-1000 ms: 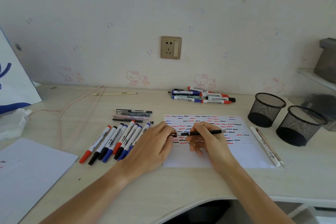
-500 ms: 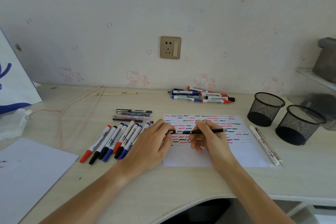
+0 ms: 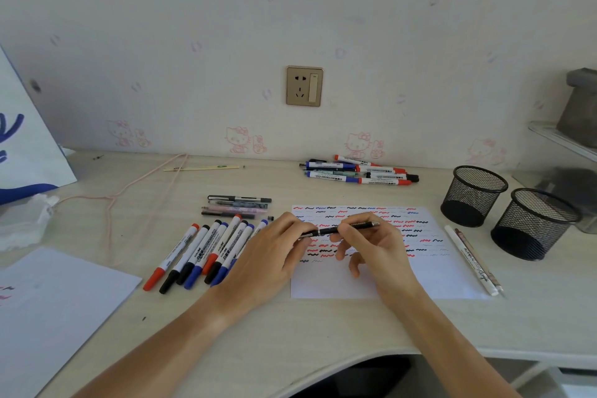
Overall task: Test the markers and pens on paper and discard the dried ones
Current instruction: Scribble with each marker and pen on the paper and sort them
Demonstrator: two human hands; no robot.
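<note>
From where I sit, a pale wall [image 3: 387, 26] fills the upper half of the frame, with faint pink cartoon cat stickers [image 3: 237, 139] along its base and a gold-framed socket [image 3: 304, 86] at centre. Below it I see a light wood-grain table [image 3: 290, 326] with a curved front edge at the bottom, while a glass shelf [image 3: 562, 139] juts in at the right edge under soft, even light.

left hand [image 3: 271, 255]: fingers pinching | right hand [image 3: 374, 249]: fingers curled, gripping
</note>
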